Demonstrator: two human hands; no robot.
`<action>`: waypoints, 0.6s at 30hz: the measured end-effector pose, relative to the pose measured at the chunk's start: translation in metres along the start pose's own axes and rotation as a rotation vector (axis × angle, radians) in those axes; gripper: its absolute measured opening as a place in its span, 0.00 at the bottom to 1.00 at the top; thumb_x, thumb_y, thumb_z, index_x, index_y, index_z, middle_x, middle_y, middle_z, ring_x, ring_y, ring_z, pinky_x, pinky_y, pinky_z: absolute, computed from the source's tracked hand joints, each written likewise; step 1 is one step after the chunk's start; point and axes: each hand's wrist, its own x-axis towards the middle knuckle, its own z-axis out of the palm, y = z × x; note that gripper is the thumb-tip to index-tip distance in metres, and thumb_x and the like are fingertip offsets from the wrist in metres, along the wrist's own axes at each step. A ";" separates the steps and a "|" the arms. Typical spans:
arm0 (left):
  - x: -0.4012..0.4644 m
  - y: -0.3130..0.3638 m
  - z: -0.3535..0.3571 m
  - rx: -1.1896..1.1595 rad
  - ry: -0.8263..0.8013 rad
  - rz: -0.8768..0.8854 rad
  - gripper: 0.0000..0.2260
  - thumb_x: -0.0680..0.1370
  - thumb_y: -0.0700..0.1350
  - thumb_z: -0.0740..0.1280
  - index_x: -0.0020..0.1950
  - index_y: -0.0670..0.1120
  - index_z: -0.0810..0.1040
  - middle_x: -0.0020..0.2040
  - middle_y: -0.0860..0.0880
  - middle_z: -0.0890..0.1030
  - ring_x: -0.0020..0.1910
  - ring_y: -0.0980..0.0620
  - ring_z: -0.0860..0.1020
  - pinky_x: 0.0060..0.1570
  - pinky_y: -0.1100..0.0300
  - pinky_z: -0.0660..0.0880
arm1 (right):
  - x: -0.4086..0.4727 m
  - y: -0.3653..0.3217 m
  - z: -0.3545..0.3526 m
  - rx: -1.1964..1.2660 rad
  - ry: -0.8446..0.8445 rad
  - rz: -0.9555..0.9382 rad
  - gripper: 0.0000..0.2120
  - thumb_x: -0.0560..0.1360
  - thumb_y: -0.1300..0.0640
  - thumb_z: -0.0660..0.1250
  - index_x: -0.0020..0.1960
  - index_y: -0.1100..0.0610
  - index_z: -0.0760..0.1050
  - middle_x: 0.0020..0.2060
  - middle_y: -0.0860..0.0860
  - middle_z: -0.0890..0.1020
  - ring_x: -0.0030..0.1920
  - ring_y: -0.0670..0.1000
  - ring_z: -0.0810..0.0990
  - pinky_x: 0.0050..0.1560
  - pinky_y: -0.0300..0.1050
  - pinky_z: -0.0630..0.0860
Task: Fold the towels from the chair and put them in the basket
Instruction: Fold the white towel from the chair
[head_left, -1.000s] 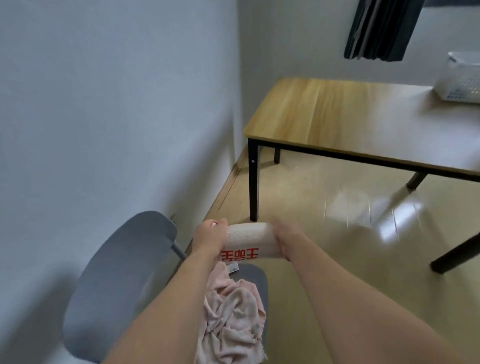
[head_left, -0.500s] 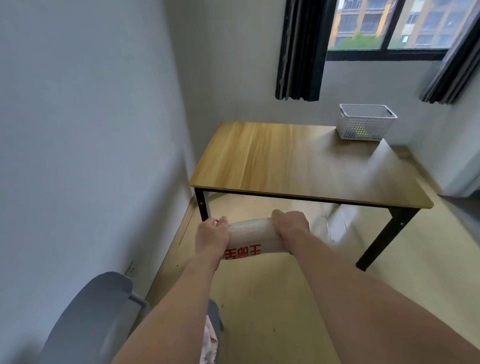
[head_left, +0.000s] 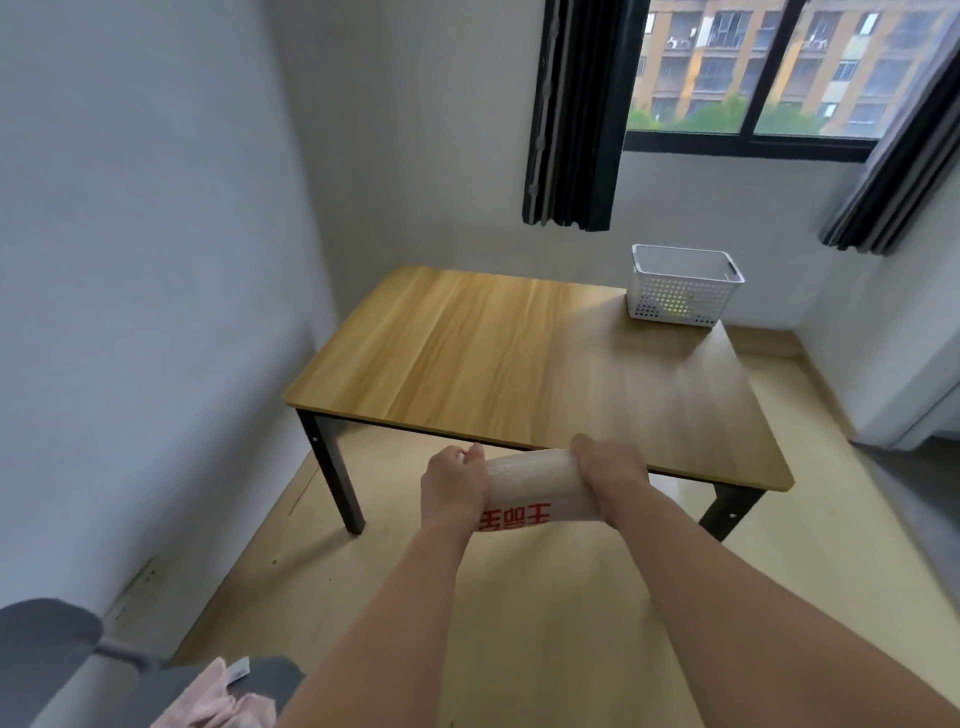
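Observation:
A cream towel with red print (head_left: 527, 486) is stretched between my two hands, in the air just before the table's near edge. My left hand (head_left: 451, 486) grips its left end and my right hand (head_left: 613, 475) grips its right end. The white perforated basket (head_left: 681, 286) stands on the far right corner of the wooden table (head_left: 467, 353); something pale green shows through its wall. A pink towel (head_left: 213, 706) lies crumpled on the grey chair (head_left: 47, 654) at the bottom left.
A grey wall runs along the left. Dark curtains (head_left: 576, 109) hang beside the window behind the table. The table stands on black legs (head_left: 337, 478) over a pale wooden floor.
The view has risen from the chair toward the table and window. Both hands have carried the cream towel away from the chair, up to the table's near edge.

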 end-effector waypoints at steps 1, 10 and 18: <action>0.009 0.006 0.014 0.006 -0.016 0.010 0.16 0.80 0.52 0.58 0.44 0.41 0.76 0.42 0.45 0.78 0.42 0.46 0.78 0.47 0.50 0.76 | 0.011 0.001 -0.009 0.024 0.001 0.008 0.15 0.70 0.50 0.63 0.46 0.62 0.76 0.45 0.58 0.79 0.45 0.60 0.78 0.52 0.54 0.77; 0.049 0.105 0.192 0.003 -0.047 0.090 0.16 0.80 0.52 0.59 0.44 0.41 0.77 0.43 0.45 0.79 0.43 0.45 0.78 0.43 0.53 0.73 | 0.168 -0.019 -0.140 -0.050 0.031 -0.074 0.18 0.72 0.49 0.61 0.51 0.62 0.79 0.50 0.61 0.81 0.50 0.62 0.79 0.55 0.55 0.78; 0.067 0.182 0.318 -0.016 0.061 0.005 0.13 0.80 0.52 0.59 0.43 0.45 0.76 0.42 0.46 0.79 0.39 0.48 0.77 0.37 0.56 0.71 | 0.300 -0.045 -0.229 -0.055 -0.055 -0.057 0.17 0.75 0.51 0.61 0.57 0.61 0.77 0.53 0.60 0.80 0.50 0.61 0.78 0.53 0.51 0.77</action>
